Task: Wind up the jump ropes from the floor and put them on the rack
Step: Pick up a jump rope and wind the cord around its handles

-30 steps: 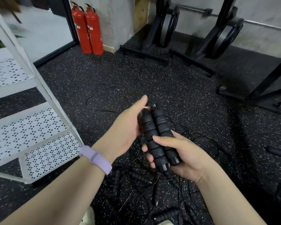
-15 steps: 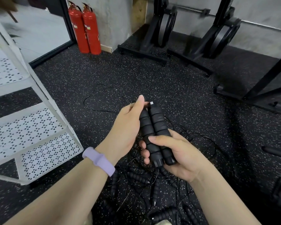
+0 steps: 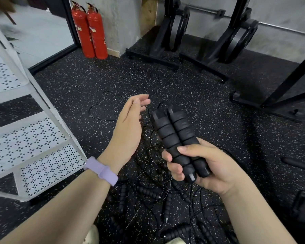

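Early yet: right hand [image 3: 206, 166] gripping two handles [image 3: 176, 136] mid-frame; left hand [image 3: 130, 124] open, empty; cord unwound, tangled ropes [image 3: 148, 192] below, rack [image 3: 33, 138] at left bare.

The rack [image 3: 33, 138] stands left, two fire extinguishers [image 3: 89, 30] behind by the wall, and apparently tangled jump ropes [image 3: 148, 194] lie on the floor [image 3: 192, 95] below both hands.

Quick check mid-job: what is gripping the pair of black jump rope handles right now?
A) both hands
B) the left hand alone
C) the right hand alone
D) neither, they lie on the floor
C: the right hand grips the jump rope handles, while the left hand is open beside them, not touching.
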{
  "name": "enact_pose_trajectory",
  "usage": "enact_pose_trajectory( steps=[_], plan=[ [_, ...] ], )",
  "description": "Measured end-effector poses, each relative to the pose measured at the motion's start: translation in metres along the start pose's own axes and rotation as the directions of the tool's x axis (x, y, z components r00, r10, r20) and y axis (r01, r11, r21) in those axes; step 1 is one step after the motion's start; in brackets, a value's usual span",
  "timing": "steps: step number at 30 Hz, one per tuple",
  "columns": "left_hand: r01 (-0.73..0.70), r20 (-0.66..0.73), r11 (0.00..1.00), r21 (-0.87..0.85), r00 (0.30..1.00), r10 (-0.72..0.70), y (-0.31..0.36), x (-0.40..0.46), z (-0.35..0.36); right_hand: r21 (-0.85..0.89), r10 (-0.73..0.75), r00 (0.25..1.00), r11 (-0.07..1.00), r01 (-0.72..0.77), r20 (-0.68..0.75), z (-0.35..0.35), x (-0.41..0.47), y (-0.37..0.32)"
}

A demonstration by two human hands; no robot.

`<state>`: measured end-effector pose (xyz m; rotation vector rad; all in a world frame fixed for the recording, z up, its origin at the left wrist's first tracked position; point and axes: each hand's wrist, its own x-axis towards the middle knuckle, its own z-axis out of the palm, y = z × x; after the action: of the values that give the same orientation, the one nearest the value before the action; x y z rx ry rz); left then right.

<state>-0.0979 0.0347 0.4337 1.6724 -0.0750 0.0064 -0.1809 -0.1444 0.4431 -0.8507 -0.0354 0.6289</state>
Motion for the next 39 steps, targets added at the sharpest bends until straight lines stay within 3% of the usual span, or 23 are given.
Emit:
enact_pose_trajectory(
  steps=[5, 9, 13, 17, 22, 29, 35, 39],
  plan=[
    [0.047, 0.080, 0.993, -0.106, 0.996, -0.039, 0.003, -0.002, 0.003, 0.083, 0.025, 0.973, 0.996, -0.045, 0.230, 0.003, -0.004, -0.001],
    [0.143, 0.153, 0.960, -0.241, 0.982, -0.108, 0.003, -0.005, 0.010, 0.125, -0.100, 0.978, 0.989, 0.078, 0.185, 0.001, -0.005, -0.003],
    [0.184, 0.262, 0.982, -0.040, 0.950, -0.167, 0.000, -0.015, 0.016, 0.066, -0.234, 0.970, 0.969, 0.238, -0.062, -0.002, 0.002, -0.002],
    [0.133, 0.353, 0.981, 0.140, 0.919, -0.175, -0.006, -0.023, 0.025, 0.007, -0.266, 0.934, 0.961, 0.275, -0.238, -0.003, 0.006, -0.003],
    [-0.117, 0.462, 0.936, 0.331, 0.885, -0.053, -0.011, -0.027, 0.022, 0.003, -0.242, 0.936, 0.968, 0.251, -0.255, -0.005, 0.006, -0.003],
    [-0.186, 0.556, 0.886, 0.424, 0.826, -0.092, -0.003, -0.028, 0.014, 0.038, -0.199, 0.950, 0.976, 0.214, -0.239, -0.009, 0.006, -0.003],
    [-0.260, 0.461, 0.692, 0.673, 0.879, -0.119, 0.004, -0.030, 0.003, 0.022, -0.299, 0.907, 0.947, 0.319, -0.298, -0.018, 0.003, -0.012],
    [-0.221, 0.370, 0.648, 0.729, 0.923, -0.102, 0.002, -0.016, -0.012, -0.062, -0.345, 0.835, 0.933, 0.354, -0.428, -0.033, -0.007, -0.022]
  ],
)
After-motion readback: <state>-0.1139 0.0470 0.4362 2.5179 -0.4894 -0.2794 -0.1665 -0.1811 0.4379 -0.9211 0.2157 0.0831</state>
